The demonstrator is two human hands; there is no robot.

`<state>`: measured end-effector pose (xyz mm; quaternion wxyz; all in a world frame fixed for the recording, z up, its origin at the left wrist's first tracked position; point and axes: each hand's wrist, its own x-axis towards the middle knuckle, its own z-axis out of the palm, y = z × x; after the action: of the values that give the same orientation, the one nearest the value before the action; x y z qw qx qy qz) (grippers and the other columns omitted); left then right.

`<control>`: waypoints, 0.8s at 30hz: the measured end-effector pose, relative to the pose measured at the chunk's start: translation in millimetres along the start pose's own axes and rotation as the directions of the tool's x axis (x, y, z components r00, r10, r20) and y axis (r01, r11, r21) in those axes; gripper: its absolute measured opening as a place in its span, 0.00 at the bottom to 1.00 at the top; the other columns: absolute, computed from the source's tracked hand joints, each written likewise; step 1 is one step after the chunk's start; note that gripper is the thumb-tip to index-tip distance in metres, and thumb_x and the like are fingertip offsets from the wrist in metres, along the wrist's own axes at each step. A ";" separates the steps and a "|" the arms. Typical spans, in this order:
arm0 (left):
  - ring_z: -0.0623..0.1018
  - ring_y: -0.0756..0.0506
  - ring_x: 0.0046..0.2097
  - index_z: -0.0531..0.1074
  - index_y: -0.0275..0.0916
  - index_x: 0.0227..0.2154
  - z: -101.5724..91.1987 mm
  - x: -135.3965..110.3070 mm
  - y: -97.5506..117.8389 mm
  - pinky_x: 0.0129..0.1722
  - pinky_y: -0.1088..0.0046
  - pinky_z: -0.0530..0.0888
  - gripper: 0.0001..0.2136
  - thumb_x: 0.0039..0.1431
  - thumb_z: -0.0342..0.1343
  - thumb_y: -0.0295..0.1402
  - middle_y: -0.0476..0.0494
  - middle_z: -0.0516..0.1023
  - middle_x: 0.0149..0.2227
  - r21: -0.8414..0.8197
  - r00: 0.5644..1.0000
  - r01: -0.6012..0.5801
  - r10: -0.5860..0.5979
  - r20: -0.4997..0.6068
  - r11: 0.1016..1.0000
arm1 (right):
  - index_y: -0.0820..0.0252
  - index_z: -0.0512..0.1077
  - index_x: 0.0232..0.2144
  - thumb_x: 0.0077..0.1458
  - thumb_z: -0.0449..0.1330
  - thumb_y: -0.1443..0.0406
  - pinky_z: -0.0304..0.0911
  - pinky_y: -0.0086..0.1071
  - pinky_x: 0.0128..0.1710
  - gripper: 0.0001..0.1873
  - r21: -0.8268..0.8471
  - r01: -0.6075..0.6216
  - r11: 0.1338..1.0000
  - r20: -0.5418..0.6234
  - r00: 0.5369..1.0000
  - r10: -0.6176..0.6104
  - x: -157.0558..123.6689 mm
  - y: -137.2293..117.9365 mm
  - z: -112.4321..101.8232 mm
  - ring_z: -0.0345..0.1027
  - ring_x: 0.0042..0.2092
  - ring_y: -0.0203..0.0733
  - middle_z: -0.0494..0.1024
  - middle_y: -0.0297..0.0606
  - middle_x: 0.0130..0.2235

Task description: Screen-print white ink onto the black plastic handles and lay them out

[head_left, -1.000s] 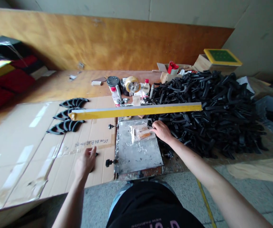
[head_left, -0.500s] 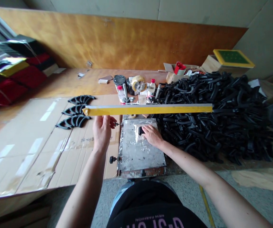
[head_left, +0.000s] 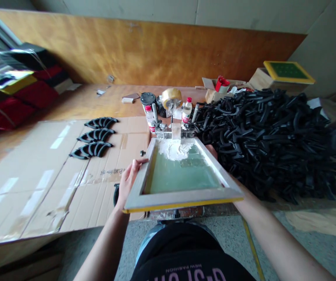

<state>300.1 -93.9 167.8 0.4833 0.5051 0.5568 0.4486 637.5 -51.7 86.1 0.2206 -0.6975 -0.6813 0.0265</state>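
Nearest me, at the front edge of the bench, I see the printing screen frame (head_left: 182, 195) lying nearly flat, its yellow-edged front rail toward me and its green mesh facing up. My left hand (head_left: 128, 181) grips the frame's left rail, fingers curled over the top of the wood and thumb along the outside. My right hand (head_left: 211, 150) is almost wholly hidden under the frame's right rail; only a bit of it shows at the far right corner, so I cannot tell whether those fingers are open or closed on anything.

Half a second ago the frame stood raised, showing only its yellow edge as a long bar, and the metal plate below was bare under my right hand. Now the frame has swung down over that plate and hides it, and my left hand has moved onto the rail.

A smear of white ink (head_left: 175, 149) lies at the mesh's far end. Left of the frame, on the cardboard sheet (head_left: 39, 187), rest three rows of black curved parts (head_left: 96, 135). To the right a big heap of black parts (head_left: 270, 132) fills the bench. Behind the frame stand a tape roll (head_left: 171, 96) and small bottles (head_left: 187, 109).
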 end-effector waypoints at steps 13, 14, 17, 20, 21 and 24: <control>0.72 0.49 0.27 0.66 0.39 0.59 11.0 -12.1 -111.4 0.25 0.76 0.67 0.33 0.51 0.59 0.49 0.50 0.74 0.27 0.045 0.971 0.225 -0.228 0.075 0.973 | 0.62 0.72 0.41 0.54 0.65 0.67 0.63 0.38 0.46 0.12 -0.042 0.300 0.953 0.168 0.942 -0.289 68.0 -88.0 9.4 0.68 0.47 0.49 0.76 0.45 0.42; 0.73 0.49 0.27 0.66 0.39 0.58 10.5 -12.4 -112.3 0.25 0.76 0.67 0.33 0.51 0.59 0.49 0.50 0.75 0.28 0.044 0.970 0.226 -0.229 0.078 0.973 | 0.62 0.72 0.39 0.55 0.64 0.67 0.63 0.36 0.44 0.08 -0.052 0.306 0.950 0.213 0.933 -0.289 60.9 -89.5 11.5 0.68 0.44 0.48 0.77 0.44 0.39; 0.74 0.48 0.29 0.67 0.38 0.57 9.8 -13.8 -114.0 0.26 0.76 0.68 0.32 0.51 0.59 0.49 0.48 0.76 0.29 0.049 0.969 0.232 -0.235 0.074 0.972 | 0.62 0.72 0.34 0.57 0.60 0.70 0.61 0.34 0.42 0.01 0.009 0.471 0.882 0.276 0.847 -0.455 34.1 -84.8 6.2 0.68 0.42 0.45 0.77 0.42 0.36; 0.74 0.48 0.29 0.69 0.38 0.56 10.4 -14.6 -114.6 0.25 0.75 0.68 0.32 0.51 0.59 0.50 0.47 0.77 0.30 0.061 0.970 0.234 -0.237 0.048 0.970 | 0.61 0.71 0.30 0.54 0.60 0.73 0.60 0.32 0.39 0.04 0.137 0.649 0.749 0.321 0.686 -0.653 16.1 -76.3 -8.0 0.67 0.40 0.43 0.76 0.39 0.33; 0.74 0.48 0.28 0.69 0.38 0.56 10.6 -14.6 -114.3 0.25 0.75 0.68 0.32 0.51 0.59 0.50 0.47 0.77 0.29 0.063 0.971 0.233 -0.236 0.043 0.970 | 0.60 0.70 0.29 0.53 0.61 0.73 0.59 0.31 0.37 0.05 0.171 0.665 0.727 0.330 0.656 -0.679 14.1 -74.4 -11.4 0.67 0.39 0.42 0.75 0.38 0.32; 0.74 0.48 0.28 0.67 0.36 0.57 10.7 -14.8 -111.9 0.25 0.75 0.67 0.33 0.51 0.58 0.51 0.47 0.76 0.30 0.062 0.971 0.230 -0.233 0.048 0.971 | 0.60 0.70 0.28 0.54 0.61 0.72 0.58 0.31 0.35 0.05 0.172 0.628 0.759 0.268 0.711 -0.650 12.8 -72.5 -10.5 0.66 0.37 0.41 0.74 0.37 0.31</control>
<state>296.6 -118.3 57.1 0.5329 0.4624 0.6108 0.3593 573.9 -44.1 123.9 0.1294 -0.3974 -0.9048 0.0815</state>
